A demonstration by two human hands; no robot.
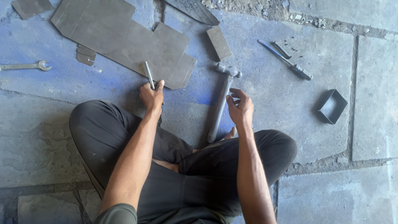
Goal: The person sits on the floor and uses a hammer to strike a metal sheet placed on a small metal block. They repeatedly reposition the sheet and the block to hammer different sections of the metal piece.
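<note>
I sit cross-legged on a stone floor. My left hand [152, 96] grips a short metal rod or chisel [149, 74], whose tip rests on a flat cut metal sheet [124, 37] lying ahead of me. My right hand [239, 108] hovers with curled fingers right beside the handle of a grey metal hammer [222, 99] that lies on the floor, head pointing away from me. Whether the fingers touch the handle is unclear.
A spanner [25, 66] lies at far left. A small metal block [219, 42] sits beyond the hammer head. A long screwdriver-like tool [285, 60] and a bent square metal frame [331, 106] lie to the right. Sheet offcuts [31, 7] lie at the top.
</note>
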